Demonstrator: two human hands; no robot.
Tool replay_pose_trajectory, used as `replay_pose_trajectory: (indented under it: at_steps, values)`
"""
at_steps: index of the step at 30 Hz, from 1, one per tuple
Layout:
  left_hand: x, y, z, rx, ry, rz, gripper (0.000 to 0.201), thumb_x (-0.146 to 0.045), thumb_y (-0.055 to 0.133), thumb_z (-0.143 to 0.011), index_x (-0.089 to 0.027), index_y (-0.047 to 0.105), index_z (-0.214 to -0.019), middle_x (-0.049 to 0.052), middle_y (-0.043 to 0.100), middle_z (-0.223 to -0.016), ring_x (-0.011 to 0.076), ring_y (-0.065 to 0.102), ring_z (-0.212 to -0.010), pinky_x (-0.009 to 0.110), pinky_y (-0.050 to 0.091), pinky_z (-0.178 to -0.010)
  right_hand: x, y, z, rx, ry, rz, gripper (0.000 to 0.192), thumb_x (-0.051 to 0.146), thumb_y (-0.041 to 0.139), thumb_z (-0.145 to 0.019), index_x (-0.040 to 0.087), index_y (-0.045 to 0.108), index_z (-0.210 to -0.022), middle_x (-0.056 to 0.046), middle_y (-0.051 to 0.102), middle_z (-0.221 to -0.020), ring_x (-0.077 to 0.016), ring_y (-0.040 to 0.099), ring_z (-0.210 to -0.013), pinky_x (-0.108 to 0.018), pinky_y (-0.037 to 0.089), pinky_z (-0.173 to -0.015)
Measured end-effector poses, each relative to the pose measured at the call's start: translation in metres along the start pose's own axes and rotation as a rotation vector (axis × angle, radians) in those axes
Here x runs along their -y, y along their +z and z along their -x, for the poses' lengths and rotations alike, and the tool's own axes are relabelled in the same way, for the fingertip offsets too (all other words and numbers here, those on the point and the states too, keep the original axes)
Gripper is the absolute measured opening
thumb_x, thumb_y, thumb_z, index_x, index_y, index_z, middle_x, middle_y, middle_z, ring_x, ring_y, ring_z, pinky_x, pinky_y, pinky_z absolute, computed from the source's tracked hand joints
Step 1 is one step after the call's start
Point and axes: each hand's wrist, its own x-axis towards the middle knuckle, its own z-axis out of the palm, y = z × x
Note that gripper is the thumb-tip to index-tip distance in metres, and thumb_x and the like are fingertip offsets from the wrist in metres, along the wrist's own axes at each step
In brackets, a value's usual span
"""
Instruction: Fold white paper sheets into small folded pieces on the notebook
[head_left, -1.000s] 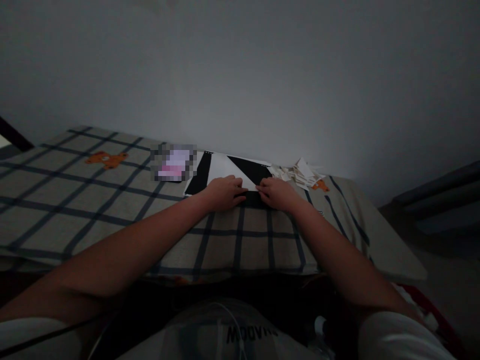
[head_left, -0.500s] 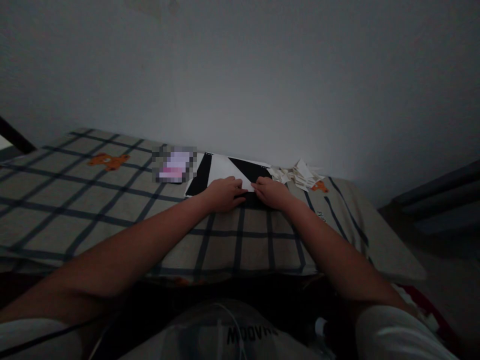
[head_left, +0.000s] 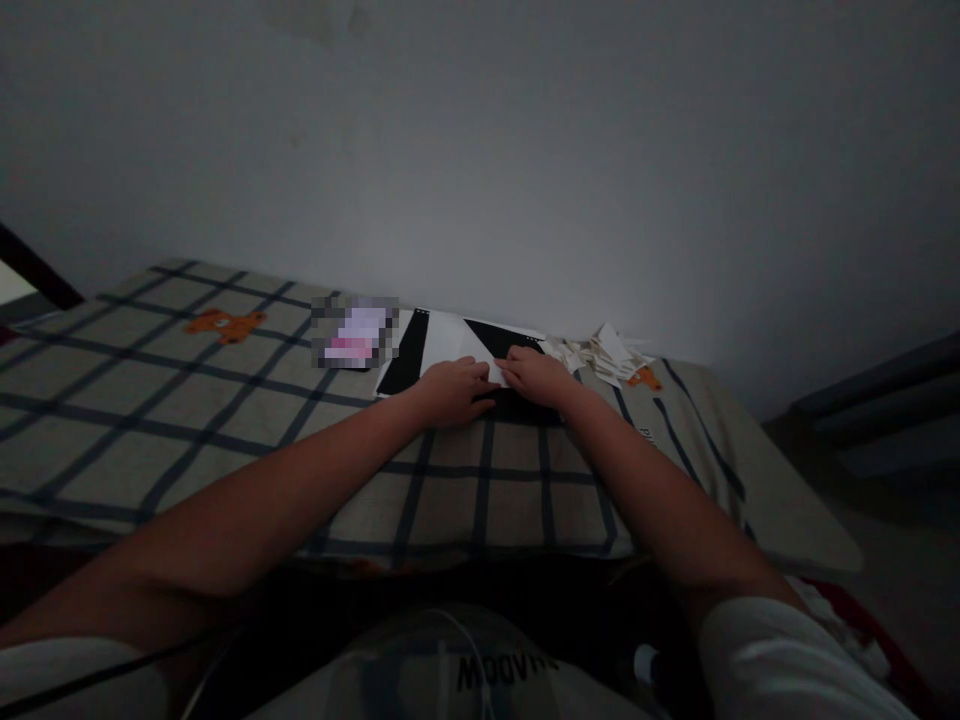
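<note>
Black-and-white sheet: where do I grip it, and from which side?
I'd pinch the sheet by its near left corner, coming from the left between the phone and the left forearm: it lies flat with that corner uncovered. The left hand and right hand are over its near edge further right.

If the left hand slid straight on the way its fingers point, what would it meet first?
Most likely the right hand: its fingertips lie just ahead of the left hand, near the close edge of the white paper. Depth is hard to judge in this single dim view.
</note>
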Motion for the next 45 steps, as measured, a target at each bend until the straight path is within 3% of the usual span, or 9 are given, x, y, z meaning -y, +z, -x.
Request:
replay_pose_trajectory:
  at_steps: [11, 33, 39, 45]
  values:
    - [0.000, 0.001, 0.002, -0.009, 0.003, 0.013, 0.043, -0.045, 0.040, -0.095, -0.026, 0.061, -0.127, 0.009, 0.060, -0.117, 0.0249, 0.053, -0.104, 0.036, 0.044, -0.081, -0.006, 0.003, -0.033, -0.038, -0.025, -0.055, 0.038, 0.037, 0.031, -0.099, 0.023, 0.063, -0.114, -0.008, 0.059, -0.101, -0.0199, 0.055, -0.089, -0.027, 0.037, -0.070]
    - [0.001, 0.002, 0.002, -0.027, 0.016, 0.017, 0.044, -0.046, 0.039, -0.095, -0.027, 0.062, -0.127, 0.008, 0.060, -0.108, 0.0242, 0.054, -0.096, 0.035, 0.043, -0.074, -0.003, 0.005, -0.104, -0.009, -0.021, -0.091, 0.044, 0.038, 0.027, -0.101, 0.021, 0.058, -0.127, -0.014, 0.060, -0.121, -0.0236, 0.058, -0.101, -0.030, 0.040, -0.082]
    - [0.001, 0.006, 0.001, -0.047, 0.004, 0.015, 0.043, -0.047, 0.040, -0.095, -0.025, 0.065, -0.123, 0.008, 0.061, -0.105, 0.0243, 0.054, -0.096, 0.035, 0.043, -0.076, -0.001, 0.005, -0.106, -0.003, -0.003, -0.083, 0.044, 0.038, 0.029, -0.101, 0.022, 0.057, -0.129, -0.014, 0.060, -0.121, -0.0238, 0.058, -0.101, -0.030, 0.040, -0.083]
    - [0.001, 0.008, 0.000, -0.053, -0.014, 0.027, 0.043, -0.047, 0.042, -0.094, -0.025, 0.065, -0.124, 0.009, 0.061, -0.109, 0.0249, 0.055, -0.100, 0.036, 0.043, -0.080, -0.005, 0.005, -0.084, -0.020, -0.029, -0.123, 0.042, 0.035, 0.030, -0.101, 0.022, 0.060, -0.127, -0.011, 0.061, -0.111, -0.0218, 0.056, -0.098, -0.029, 0.038, -0.083]
